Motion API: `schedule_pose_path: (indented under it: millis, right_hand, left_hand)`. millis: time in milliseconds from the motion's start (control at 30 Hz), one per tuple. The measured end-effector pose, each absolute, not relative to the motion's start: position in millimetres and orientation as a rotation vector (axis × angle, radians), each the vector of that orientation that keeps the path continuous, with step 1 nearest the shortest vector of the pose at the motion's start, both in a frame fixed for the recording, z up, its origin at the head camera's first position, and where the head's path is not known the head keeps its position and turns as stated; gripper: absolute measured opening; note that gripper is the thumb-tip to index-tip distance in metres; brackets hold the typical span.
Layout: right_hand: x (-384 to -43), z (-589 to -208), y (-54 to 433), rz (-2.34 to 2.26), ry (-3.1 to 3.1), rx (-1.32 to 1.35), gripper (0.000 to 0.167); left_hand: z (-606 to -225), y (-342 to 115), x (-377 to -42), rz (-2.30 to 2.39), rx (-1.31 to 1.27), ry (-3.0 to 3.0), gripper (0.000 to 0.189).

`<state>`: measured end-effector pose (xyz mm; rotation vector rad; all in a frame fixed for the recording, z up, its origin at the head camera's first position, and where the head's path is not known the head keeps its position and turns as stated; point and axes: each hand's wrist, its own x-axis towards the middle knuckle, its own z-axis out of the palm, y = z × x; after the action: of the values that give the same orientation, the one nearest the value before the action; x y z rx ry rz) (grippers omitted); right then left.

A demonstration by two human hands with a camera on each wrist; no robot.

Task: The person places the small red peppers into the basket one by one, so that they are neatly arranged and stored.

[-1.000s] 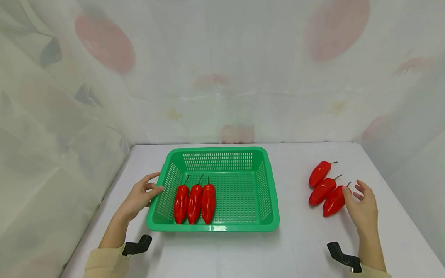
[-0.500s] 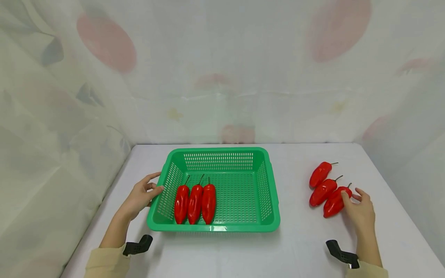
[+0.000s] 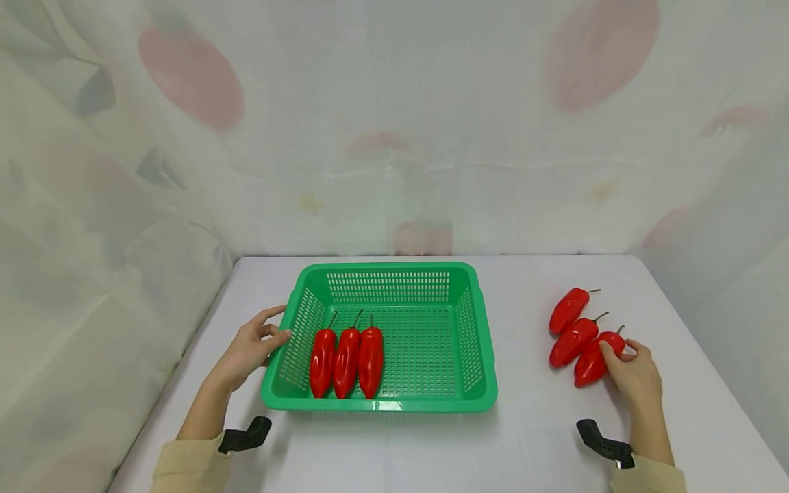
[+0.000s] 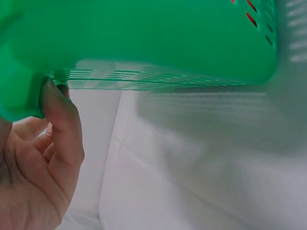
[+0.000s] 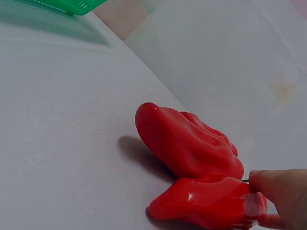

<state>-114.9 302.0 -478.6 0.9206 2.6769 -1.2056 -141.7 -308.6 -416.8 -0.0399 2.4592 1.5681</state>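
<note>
While left hand point(image 3: 248, 350) grips green basket point(image 3: 431, 405), right hand point(image 3: 637, 376) pinching red pepper point(image 3: 594, 363), white tabletop point(image 3: 530, 438), patterned cloth point(image 3: 444, 89) behind.

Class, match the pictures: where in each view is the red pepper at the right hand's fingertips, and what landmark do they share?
Head: right side, lowest red pepper of the loose three, pinched by the right hand.
Left wrist: not in it.
Right wrist: red pepper, bottom, right of centre.
Shared landmark: green basket, central in head, across top in left wrist, top left in right wrist.
</note>
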Motion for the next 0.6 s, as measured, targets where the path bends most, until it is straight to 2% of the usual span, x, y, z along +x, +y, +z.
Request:
schedule_pose_path:
  millis: [367,600]
  right_hand:
    - [-114.8,-476.3,300.1,-1.286,2.602,0.937,0.086]
    - [-114.4,-477.3,300.8,-1.333,2.595,0.929,0.085]
  left_hand:
    - [-417.7,-309.3,-143.1,1.562,-0.051,2.456,0.062]
    - [-398.2,-297.6,-134.9,1.565,-0.057,2.450,0.061]
